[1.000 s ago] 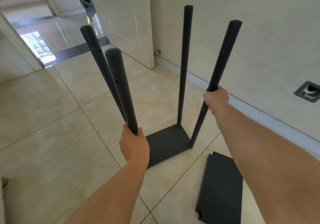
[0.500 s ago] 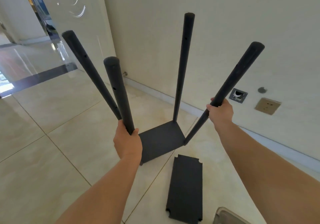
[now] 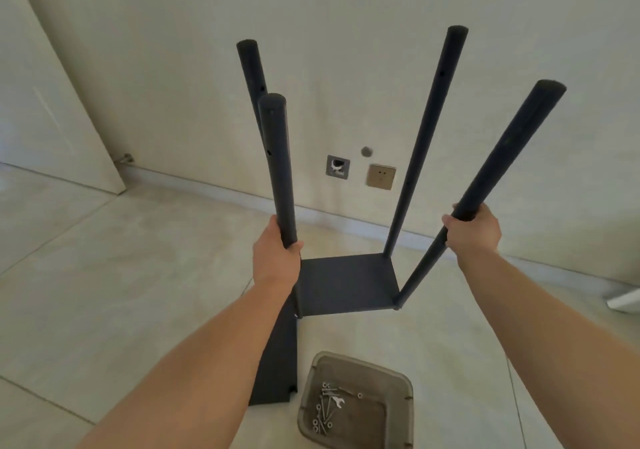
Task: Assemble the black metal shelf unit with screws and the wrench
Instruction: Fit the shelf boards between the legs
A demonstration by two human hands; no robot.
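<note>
Shelf unit, part-built: bottom shelf [image 3: 346, 284] with four posts fitted, between both hands. Left hand [image 3: 275, 256] grips near-left post [image 3: 278, 171]; right hand [image 3: 472, 228] grips near-right post [image 3: 502, 157]. Loose shelf panel [image 3: 277, 369], screws [image 3: 325, 410] and wrench [image 3: 338, 402] below the hands, judged unfitted.

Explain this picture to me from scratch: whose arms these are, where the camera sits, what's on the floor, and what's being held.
There is no machine here. The camera is worn on a person's head and looks forward and down, so the two bare arms reaching in from the bottom are that person's own.

The left hand grips the near left pole of a half-built black metal shelf unit. The right hand grips the near right pole. Four poles rise from a black bottom shelf, which sits on the tiled floor near a wall.

Beside the left forearm a loose black shelf panel lies flat on the floor. Next to it a grey tray holds screws, washers and a small wrench.
</note>
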